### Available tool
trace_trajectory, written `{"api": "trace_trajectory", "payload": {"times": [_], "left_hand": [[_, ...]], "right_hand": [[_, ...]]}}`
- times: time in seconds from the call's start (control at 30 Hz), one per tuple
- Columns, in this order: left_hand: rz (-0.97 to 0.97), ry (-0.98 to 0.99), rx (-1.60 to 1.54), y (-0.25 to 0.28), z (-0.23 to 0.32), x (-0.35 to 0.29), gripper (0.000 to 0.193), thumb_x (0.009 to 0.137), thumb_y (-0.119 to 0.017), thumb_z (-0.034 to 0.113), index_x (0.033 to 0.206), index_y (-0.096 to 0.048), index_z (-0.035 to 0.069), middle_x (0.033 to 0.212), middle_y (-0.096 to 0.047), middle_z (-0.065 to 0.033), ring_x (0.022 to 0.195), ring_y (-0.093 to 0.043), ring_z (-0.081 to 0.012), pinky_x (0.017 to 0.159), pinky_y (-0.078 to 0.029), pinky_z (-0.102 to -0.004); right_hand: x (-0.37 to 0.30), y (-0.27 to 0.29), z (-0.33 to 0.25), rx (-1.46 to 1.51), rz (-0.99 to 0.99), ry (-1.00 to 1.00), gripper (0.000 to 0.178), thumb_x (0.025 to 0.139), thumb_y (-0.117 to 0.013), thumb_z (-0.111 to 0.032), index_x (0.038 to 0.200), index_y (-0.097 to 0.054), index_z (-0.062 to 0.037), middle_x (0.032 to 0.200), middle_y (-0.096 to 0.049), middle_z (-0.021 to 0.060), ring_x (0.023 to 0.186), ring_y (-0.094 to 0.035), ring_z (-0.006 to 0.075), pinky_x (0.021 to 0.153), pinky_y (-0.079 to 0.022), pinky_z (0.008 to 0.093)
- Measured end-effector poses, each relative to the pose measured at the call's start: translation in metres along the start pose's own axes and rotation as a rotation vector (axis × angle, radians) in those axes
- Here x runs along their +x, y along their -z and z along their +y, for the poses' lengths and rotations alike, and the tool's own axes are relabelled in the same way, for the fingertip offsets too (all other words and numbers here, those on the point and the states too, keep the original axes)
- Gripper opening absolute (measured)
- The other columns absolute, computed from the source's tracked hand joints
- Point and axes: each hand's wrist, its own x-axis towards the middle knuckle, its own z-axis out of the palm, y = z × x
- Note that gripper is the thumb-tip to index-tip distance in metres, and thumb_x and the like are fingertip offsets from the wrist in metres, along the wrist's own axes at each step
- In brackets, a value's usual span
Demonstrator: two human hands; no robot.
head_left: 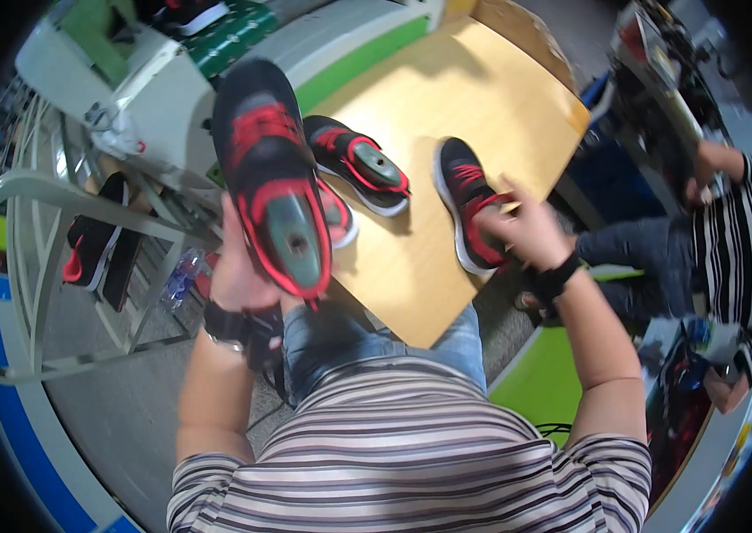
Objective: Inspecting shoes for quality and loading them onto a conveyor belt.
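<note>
My left hand (241,275) is closed around the heel end of a black sneaker (261,133) with red laces and a red-edged collar, held up above the table's left side. A green shoe last (293,242) fills its opening. On the right, my right hand (531,231) has its fingers at the collar of another black-and-red sneaker (462,191) with a white sole, which touches the table. Something small and yellow (510,207) shows at those fingers; its kind is unclear. Between them lies a third sneaker (340,151), also with a green last in it.
The wooden tabletop (509,98) stretches ahead. Part of one more sneaker (340,218) shows behind the raised one. To the left stands a metal rack (39,266) with a dark sneaker (96,235) on it. At right, a person in a striped shirt (736,249) is nearby.
</note>
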Motion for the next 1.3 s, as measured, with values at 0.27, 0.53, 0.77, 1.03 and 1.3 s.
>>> {"api": "trace_trajectory", "payload": {"times": [0.27, 0.53, 0.77, 1.03, 1.3], "left_hand": [[0.085, -0.245, 0.071, -0.017, 0.107, 0.155, 0.096, 0.088, -0.035, 0.078, 0.147, -0.033, 0.002, 0.142, -0.042, -0.0294, 0.125, -0.048, -0.0474, 0.094, -0.051, -0.057], [0.336, -0.377, 0.079, 0.048, 0.087, 0.194, 0.082, 0.089, -0.029, 0.08, 0.128, -0.055, 0.012, 0.113, -0.067, -0.0117, 0.092, -0.067, -0.0303, 0.064, -0.059, -0.042], [0.063, -0.25, -0.214, 0.027, 0.096, 0.159, 0.065, 0.099, -0.042, 0.056, 0.14, -0.044, 0.005, 0.136, -0.053, -0.0198, 0.127, -0.047, -0.0453, 0.105, -0.042, -0.0607], [0.096, -0.46, -0.171, 0.043, 0.112, 0.173, 0.063, 0.097, -0.055, 0.045, 0.139, -0.043, -0.001, 0.136, -0.052, -0.0205, 0.125, -0.05, -0.0433, 0.106, -0.048, -0.0488], [0.043, -0.363, -0.25, 0.045, 0.122, 0.152, 0.056, 0.105, -0.041, 0.034, 0.146, -0.032, -0.005, 0.151, -0.034, -0.026, 0.141, -0.032, -0.045, 0.116, -0.029, -0.056]], "right_hand": [[-0.063, -0.096, 0.023, 0.384, 0.278, 0.103, 0.082, 0.079, -0.078, -0.021, 0.144, -0.036, 0.0077, 0.134, -0.054, 0.0252, 0.125, -0.055, 0.0309, 0.104, -0.043, 0.0347], [-0.068, -0.078, 0.021, 0.613, 0.322, 0.129, 0.066, 0.081, -0.077, -0.008, 0.139, -0.046, 0.0022, 0.128, -0.06, 0.0128, 0.116, -0.058, 0.0203, 0.102, -0.044, 0.0328], [-0.03, 0.01, -0.05, 0.746, 0.232, 0.162, 0.056, 0.085, -0.073, -0.007, 0.133, -0.049, 0.0058, 0.121, -0.062, 0.01, 0.11, -0.059, 0.0168, 0.1, -0.045, 0.0304], [0.211, 0.044, -0.215, 0.65, 0.208, 0.796, 0.054, 0.084, -0.078, -0.025, 0.122, -0.054, 0.003, 0.106, -0.065, 0.009, 0.094, -0.061, 0.0129, 0.082, -0.051, 0.0283], [0.342, -0.038, -0.26, -0.399, 0.657, 0.595, 0.097, 0.076, -0.073, -0.063, 0.147, -0.034, -0.0088, 0.144, -0.045, 0.0212, 0.132, -0.044, 0.0391, 0.111, -0.033, 0.0499]]}}
